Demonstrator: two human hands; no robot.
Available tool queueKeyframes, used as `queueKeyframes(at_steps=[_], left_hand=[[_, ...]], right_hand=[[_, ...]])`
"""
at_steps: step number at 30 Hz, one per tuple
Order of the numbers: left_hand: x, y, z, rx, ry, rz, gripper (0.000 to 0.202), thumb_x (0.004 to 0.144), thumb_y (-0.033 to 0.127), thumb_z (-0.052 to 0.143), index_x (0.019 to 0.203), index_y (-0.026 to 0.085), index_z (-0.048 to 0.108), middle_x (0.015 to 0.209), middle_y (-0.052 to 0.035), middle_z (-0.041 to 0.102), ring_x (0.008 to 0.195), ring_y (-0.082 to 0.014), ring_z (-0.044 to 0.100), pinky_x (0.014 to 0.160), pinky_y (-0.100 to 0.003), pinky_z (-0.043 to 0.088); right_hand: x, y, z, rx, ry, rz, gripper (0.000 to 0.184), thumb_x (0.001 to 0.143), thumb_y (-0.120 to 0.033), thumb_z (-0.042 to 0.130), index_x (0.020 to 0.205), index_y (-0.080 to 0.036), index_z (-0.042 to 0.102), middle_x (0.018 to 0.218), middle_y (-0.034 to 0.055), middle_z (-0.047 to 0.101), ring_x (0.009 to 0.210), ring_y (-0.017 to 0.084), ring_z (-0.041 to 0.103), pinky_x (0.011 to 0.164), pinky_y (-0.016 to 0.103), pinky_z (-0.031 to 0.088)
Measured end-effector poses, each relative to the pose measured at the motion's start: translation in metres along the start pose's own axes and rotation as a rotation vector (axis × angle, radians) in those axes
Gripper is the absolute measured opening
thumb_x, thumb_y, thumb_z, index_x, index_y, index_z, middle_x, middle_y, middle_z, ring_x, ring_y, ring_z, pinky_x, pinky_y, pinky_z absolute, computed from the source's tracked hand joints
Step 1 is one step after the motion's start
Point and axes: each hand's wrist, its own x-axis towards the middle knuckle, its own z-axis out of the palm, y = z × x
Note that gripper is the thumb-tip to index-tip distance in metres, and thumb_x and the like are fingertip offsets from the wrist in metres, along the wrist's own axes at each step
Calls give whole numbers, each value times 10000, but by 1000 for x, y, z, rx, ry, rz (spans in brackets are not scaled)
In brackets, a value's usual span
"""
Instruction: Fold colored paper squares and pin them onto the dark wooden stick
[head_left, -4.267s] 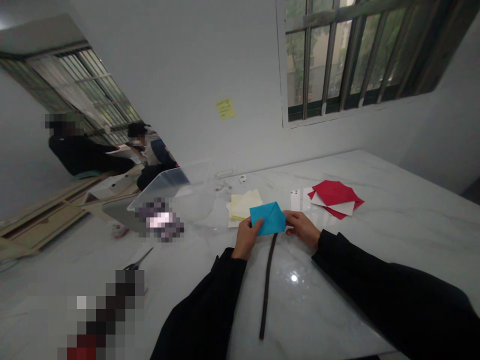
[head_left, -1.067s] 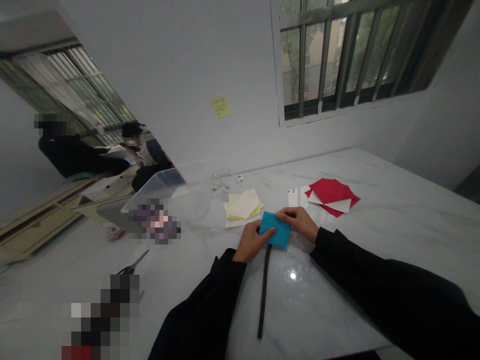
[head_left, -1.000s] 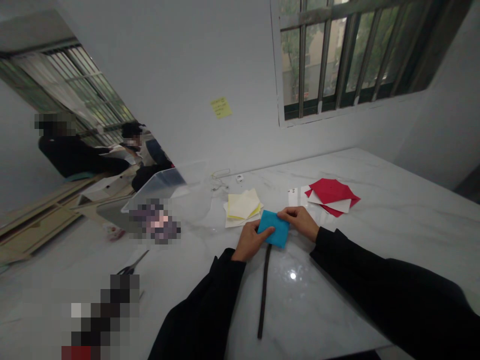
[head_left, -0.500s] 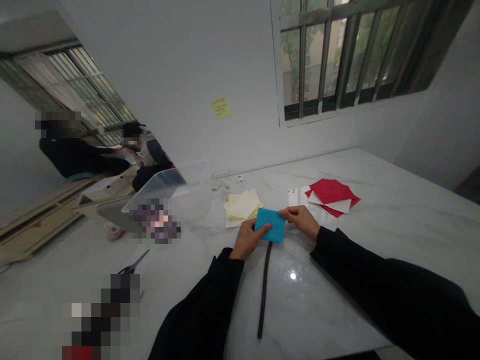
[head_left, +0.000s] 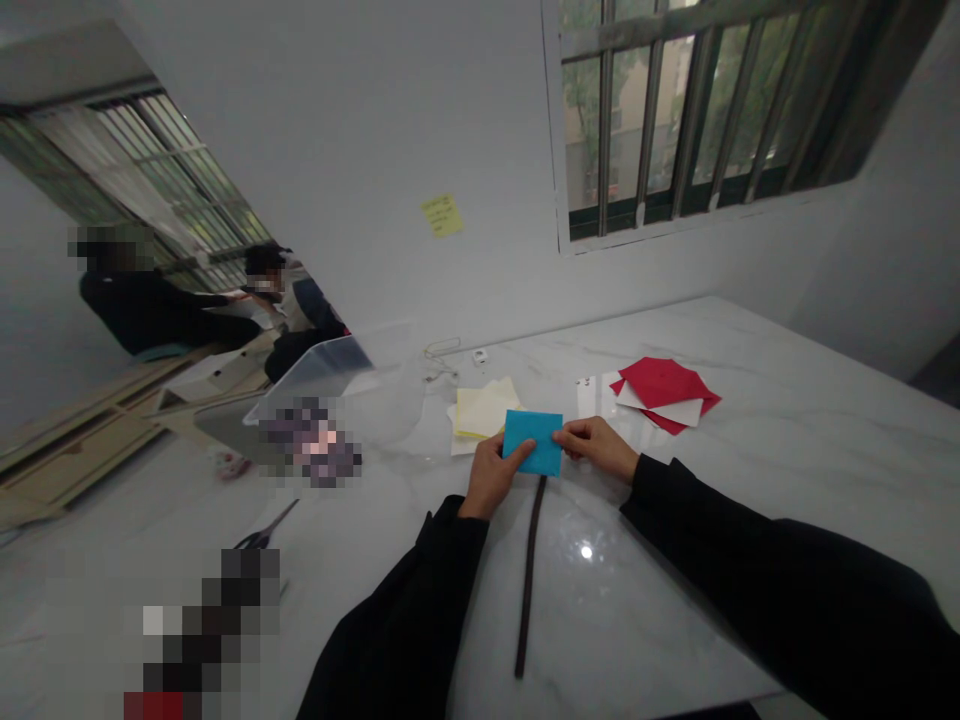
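A folded piece of blue paper [head_left: 533,443] is held up above the white marble table [head_left: 720,560]. My left hand [head_left: 495,477] pinches its lower left side, thumb on top. My right hand [head_left: 596,449] grips its right edge with the fingertips. Below the paper, a long dark brown strip [head_left: 529,577] lies on the table between my forearms, and its top end is close to the paper's lower edge. A stack of pale yellow paper sheets [head_left: 480,412] lies just beyond my left hand. Red and white paper sheets [head_left: 660,388] lie beyond my right hand.
Scissors [head_left: 266,530] and a pixelated object [head_left: 206,630] lie at the left. A transparent plastic box [head_left: 337,392] stands at the far left of the table. Beyond the table edge, two seated people [head_left: 210,305] work by a barred window.
The blue paper has turned slightly and now sits squarer and a little farther from me. Earlier it had a pointed top; it now shows a flat rectangle, with both hands still on it.
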Motion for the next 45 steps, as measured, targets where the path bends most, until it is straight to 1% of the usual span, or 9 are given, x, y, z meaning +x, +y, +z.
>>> queueKeyframes(at_steps=[4,8,13,17,23,32,39,42,45], left_hand=[[1,-1,0,-46,52,-18,386,712,490,717,784,111,701,709,-33,664,645,-161,572,623,-266,468],[2,-3,0,-97,74,-42,401,685,489,737,812,111,710,753,-44,686,671,-170,588,648,-275,482],[4,-4,1,-140,127,-78,420,662,500,751,811,110,709,758,-52,694,670,-174,594,661,-288,492],[4,-4,0,-160,144,-87,419,653,499,759,808,112,715,786,-64,707,690,-182,607,672,-293,497],[5,-7,1,-125,166,-102,417,666,504,748,789,107,713,763,-61,705,677,-178,601,649,-279,482],[7,-10,-2,-111,130,-109,417,677,504,729,799,106,717,783,-71,714,691,-190,616,674,-295,489],[8,-17,0,-38,102,-72,392,691,498,706,776,116,721,710,-52,699,670,-193,618,640,-280,477],[8,-15,-2,-22,133,-56,382,693,494,706,773,120,721,747,-58,712,693,-198,624,652,-283,483],[8,-11,-5,-52,180,-63,398,695,504,706,784,116,721,776,-69,725,703,-203,634,662,-292,491]], right_hand=[[-2,0,3,-25,-107,9,459,778,-591,634,640,-154,615,548,-18,521,513,105,453,521,243,347],[-2,2,4,-44,-111,-9,451,796,-576,628,637,-155,603,554,-22,520,512,100,450,517,241,334],[-2,5,4,-42,-173,-5,398,783,-533,667,678,-152,619,570,-28,515,511,97,443,507,238,323],[-3,4,6,-74,-145,-29,374,815,-510,637,689,-159,609,608,-17,547,552,109,479,536,238,353],[-2,2,4,-217,-113,-72,358,862,-485,581,696,-168,598,618,-10,582,579,125,527,582,240,400],[-3,0,3,-403,-51,-168,325,902,-430,547,708,-173,595,605,-14,602,579,122,543,600,235,389],[-1,3,-3,-509,-7,-196,342,866,-468,595,700,-173,640,640,-5,625,618,130,558,620,240,396],[-2,2,-4,-478,-15,-187,348,860,-488,602,710,-179,661,647,-4,645,617,130,573,617,240,407],[-1,1,-8,-522,-8,-206,314,789,-510,685,726,-202,694,698,-2,688,650,141,593,632,249,416]])
